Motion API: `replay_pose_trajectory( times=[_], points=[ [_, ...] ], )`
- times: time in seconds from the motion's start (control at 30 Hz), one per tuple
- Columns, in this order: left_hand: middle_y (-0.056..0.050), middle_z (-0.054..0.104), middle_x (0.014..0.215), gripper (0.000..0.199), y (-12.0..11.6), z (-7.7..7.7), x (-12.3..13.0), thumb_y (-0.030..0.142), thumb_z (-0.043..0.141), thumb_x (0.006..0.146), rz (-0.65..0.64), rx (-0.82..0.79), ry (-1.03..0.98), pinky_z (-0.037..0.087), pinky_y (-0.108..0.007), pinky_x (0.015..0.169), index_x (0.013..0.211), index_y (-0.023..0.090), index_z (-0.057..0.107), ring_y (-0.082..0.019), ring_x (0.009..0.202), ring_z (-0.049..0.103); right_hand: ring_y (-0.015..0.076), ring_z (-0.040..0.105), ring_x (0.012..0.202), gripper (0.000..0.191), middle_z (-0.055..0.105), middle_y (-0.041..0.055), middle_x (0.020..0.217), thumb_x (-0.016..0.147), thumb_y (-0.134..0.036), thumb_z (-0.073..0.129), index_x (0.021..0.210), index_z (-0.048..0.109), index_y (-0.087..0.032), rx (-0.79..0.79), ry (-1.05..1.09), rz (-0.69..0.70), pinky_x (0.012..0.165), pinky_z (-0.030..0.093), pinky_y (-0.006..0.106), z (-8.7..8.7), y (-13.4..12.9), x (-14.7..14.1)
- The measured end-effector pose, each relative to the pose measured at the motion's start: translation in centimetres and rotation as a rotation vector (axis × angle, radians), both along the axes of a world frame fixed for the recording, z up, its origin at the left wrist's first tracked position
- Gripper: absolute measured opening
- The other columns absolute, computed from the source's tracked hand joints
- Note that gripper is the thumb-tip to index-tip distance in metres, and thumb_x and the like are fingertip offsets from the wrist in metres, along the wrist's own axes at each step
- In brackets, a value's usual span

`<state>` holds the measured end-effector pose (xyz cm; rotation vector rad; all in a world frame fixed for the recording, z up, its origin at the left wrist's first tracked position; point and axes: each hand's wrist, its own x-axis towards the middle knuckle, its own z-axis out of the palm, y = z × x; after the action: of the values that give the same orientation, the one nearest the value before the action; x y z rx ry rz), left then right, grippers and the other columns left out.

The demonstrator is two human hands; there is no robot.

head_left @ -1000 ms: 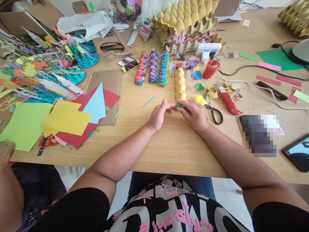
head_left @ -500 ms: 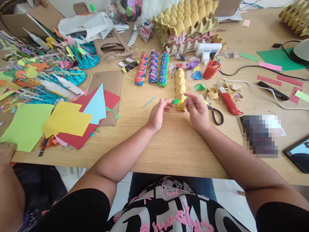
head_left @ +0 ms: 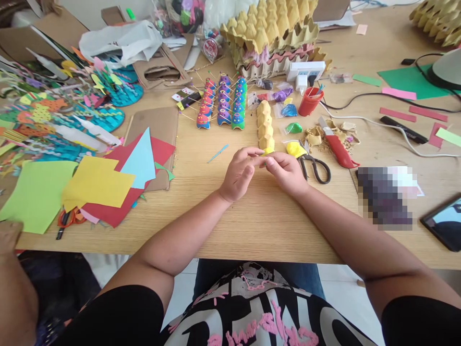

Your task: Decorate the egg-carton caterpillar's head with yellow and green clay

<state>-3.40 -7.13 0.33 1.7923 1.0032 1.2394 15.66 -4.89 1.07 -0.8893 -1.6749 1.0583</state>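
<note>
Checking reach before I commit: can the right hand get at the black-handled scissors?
Likely yes: the right hand is close beside the black-handled scissors, with a handle loop exposed on the tabletop. It touches the left hand, though, so the two would probably need to part first.

The shirt (head_left: 236,315) bears white and pink lettering (head_left: 267,321); no word reads clearly.

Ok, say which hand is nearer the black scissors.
Right. The right hand is close beside the black scissors, on their left; the left hand is farther left, beyond the right hand.
</note>
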Motion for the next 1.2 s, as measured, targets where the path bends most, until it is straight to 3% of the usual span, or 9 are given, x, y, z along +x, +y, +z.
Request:
replay_pose_trajectory(
  times=[0.23,0.43,0.6,0.77,0.97,1.03,1.1,1.2],
  points=[
    [-0.011,0.071,0.140,0.080,0.3,-0.6,0.1,0.082,0.030,0.106,-0.021,-0.017,-0.126,0.044,-0.044,0.125,0.116,0.030,0.090,-0.029,0.129,0.060,0.0173,0.058,0.070,0.061,0.046,-0.0047,0.060,0.089,-0.083,0.074,0.081,0.075,-0.022,-0.101,0.108,0.098,0.077,0.055,0.035,0.1,-0.1,-0.3],
    [-0.008,0.071,0.141,0.087,1.1,-1.5,0.4,0.086,0.023,0.104,-0.021,-0.164,-0.260,0.050,-0.044,0.118,0.112,0.033,0.091,-0.029,0.134,0.061,0.0186,0.065,0.079,0.059,0.074,0.0038,0.083,0.090,-0.081,0.074,0.090,0.079,-0.022,-0.095,0.064,0.131,0.082,0.060,0.037,-0.2,0.1,-0.2],
    [-0.007,0.071,0.142,0.087,1.0,-1.4,0.4,0.086,0.023,0.104,-0.006,-0.190,-0.265,0.048,-0.045,0.121,0.110,0.032,0.091,-0.029,0.137,0.061,0.0211,0.070,0.087,0.060,0.072,0.0033,0.081,0.091,-0.081,0.072,0.093,0.080,-0.022,-0.110,0.080,0.172,0.084,0.060,0.038,-0.4,0.2,-0.1],
    [-0.008,0.071,0.142,0.090,0.9,-0.9,0.6,0.093,0.027,0.099,-0.002,-0.238,-0.270,0.048,-0.045,0.124,0.107,0.031,0.091,-0.030,0.142,0.059,0.0209,0.071,0.086,0.060,0.070,0.0024,0.077,0.094,-0.080,0.070,0.091,0.081,-0.021,-0.090,0.063,0.137,0.085,0.059,0.037,-0.7,0.4,0.0],
    [-0.008,0.076,0.139,0.088,1.3,0.0,0.7,0.084,0.023,0.106,-0.069,-0.431,-0.493,0.048,-0.049,0.125,0.094,0.027,0.090,-0.029,0.145,0.061,0.0185,0.068,0.082,0.059,0.078,0.0052,0.091,0.098,-0.078,0.066,0.105,0.081,-0.021,0.017,-0.048,0.060,0.080,0.058,0.033,-1.7,0.7,0.1],
    [-0.008,0.078,0.139,0.089,1.4,0.2,0.7,0.082,0.022,0.107,-0.103,-0.451,-0.554,0.048,-0.049,0.124,0.093,0.026,0.089,-0.030,0.146,0.061,0.0171,0.064,0.076,0.057,0.077,0.0043,0.087,0.101,-0.075,0.064,0.108,0.080,-0.021,0.087,-0.082,0.032,0.074,0.055,0.032,-1.9,0.7,0.1],
    [-0.008,0.079,0.139,0.090,1.4,0.3,0.6,0.082,0.019,0.107,-0.120,-0.485,-0.607,0.051,-0.048,0.120,0.100,0.026,0.089,-0.030,0.147,0.062,0.0147,0.055,0.066,0.057,0.071,0.0012,0.076,0.103,-0.074,0.061,0.110,0.080,-0.020,0.154,-0.139,-0.010,0.065,0.049,0.030,-2.0,0.6,0.2],
    [-0.008,0.081,0.139,0.091,1.5,0.4,0.6,0.082,0.015,0.107,-0.100,-0.555,-0.660,0.054,-0.042,0.111,0.130,0.027,0.083,-0.028,0.145,0.065,0.0131,0.047,0.058,0.059,0.062,-0.0013,0.065,0.105,-0.074,0.057,0.111,0.081,-0.020,0.219,-0.217,-0.098,0.058,0.040,0.029,-1.9,0.4,0.4]
  ],
)
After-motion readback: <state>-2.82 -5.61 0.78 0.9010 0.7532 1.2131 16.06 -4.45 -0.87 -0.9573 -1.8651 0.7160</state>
